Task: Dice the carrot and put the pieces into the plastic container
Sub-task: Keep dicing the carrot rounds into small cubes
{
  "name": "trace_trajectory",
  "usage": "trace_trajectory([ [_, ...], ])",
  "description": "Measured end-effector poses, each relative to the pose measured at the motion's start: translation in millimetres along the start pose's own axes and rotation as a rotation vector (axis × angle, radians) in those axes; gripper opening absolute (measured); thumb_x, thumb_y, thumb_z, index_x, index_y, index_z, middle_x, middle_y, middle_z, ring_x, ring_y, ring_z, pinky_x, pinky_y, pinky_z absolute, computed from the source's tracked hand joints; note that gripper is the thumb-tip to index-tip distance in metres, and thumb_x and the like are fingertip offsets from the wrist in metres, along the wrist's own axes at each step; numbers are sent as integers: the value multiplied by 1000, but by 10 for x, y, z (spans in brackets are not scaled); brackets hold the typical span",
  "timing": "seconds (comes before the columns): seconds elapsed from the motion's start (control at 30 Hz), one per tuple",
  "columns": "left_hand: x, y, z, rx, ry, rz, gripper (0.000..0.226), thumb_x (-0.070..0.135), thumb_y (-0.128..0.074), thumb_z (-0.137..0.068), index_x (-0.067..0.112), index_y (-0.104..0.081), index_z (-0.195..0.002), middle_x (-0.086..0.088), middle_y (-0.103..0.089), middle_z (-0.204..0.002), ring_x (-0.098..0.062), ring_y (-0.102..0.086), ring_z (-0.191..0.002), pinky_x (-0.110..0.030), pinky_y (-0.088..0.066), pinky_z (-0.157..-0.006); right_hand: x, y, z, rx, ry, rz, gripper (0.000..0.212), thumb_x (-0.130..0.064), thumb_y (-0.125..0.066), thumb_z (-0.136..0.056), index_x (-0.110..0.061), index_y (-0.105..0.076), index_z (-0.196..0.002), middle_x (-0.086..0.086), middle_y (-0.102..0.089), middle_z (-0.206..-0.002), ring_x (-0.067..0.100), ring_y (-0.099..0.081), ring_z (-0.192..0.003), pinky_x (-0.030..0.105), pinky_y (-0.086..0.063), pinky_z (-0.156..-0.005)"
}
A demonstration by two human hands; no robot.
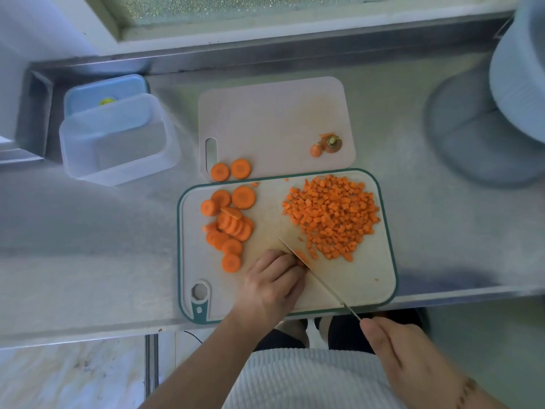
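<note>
We see the left hand with fingers curled down on a small stack of carrot strips near the middle of the green-rimmed cutting board, the knife touching them just beside the fingertips — its blade runs diagonally from upper left to the right hand, which grips the handle off the board's near edge. Round slices lie left, diced pieces right, and the plastic container stands open well apart at the upper left.
</note>
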State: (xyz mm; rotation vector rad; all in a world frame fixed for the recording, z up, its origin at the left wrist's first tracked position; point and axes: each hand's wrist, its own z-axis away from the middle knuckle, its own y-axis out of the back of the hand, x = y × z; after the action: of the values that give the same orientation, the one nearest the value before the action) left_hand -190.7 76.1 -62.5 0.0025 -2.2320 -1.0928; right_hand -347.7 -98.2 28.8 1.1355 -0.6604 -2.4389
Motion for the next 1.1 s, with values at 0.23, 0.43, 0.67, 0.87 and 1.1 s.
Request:
trace_trajectory([
  [0.23, -1, 18, -7, -5, -7, -1, 6, 0, -78, -84, 0, -76, -89, -10, -72, -95, -29, -67, -87, -36, -56, -80, -223, -102, -257, 14, 69, 21, 56, -65, -10, -84, -25, -45, -67, -5, -52, -59, 11, -51, -61, 30, -45, -66],
  [0.43, -8, 24, 80, -13, 8, -29, 4, 2, -76, -87, 1, -75, -90, -10, -70, -97, -30, -66, -93, -38, -54, -87, -121, 66, -26, 32, 52, -89, 58, -66, -27, -91, -24, -59, -70, -16, -62, -64, 4, -57, -65, 16, -40, -63],
  [0.67, -22, 38, 85, 6, 32, 16, 4, 4, -74, -90, 2, -77, -89, -7, -73, -97, -28, -69, -93, -39, -55, -84, -86, 31, 37, -62, -63, -36, 107, -95, 2, -61, -17, -66, -86, 0, -68, -78, 5, -60, -81, 18, -44, -73],
  [0.87, -20, 57, 76, 7, 31, 25, 4, 3, -74, -89, 1, -77, -89, -8, -73, -96, -27, -69, -91, -36, -56, -83, -159, -108, -250, -31, 43, -49, 71, -74, -10, -85, -20, -54, -69, 1, -60, -66, 9, -56, -67, 31, -49, -72],
  [1.1, -15, 77, 156, 40, 55, 1, 2, 0, -76, -86, 0, -75, -85, -9, -72, -94, -27, -69, -92, -38, -55, -82, -157, -2, -8, 34, 43, -146, 69, -64, -22, -89, -12, -68, -81, -5, -62, -66, 3, -58, -71, 18, -42, -71],
])
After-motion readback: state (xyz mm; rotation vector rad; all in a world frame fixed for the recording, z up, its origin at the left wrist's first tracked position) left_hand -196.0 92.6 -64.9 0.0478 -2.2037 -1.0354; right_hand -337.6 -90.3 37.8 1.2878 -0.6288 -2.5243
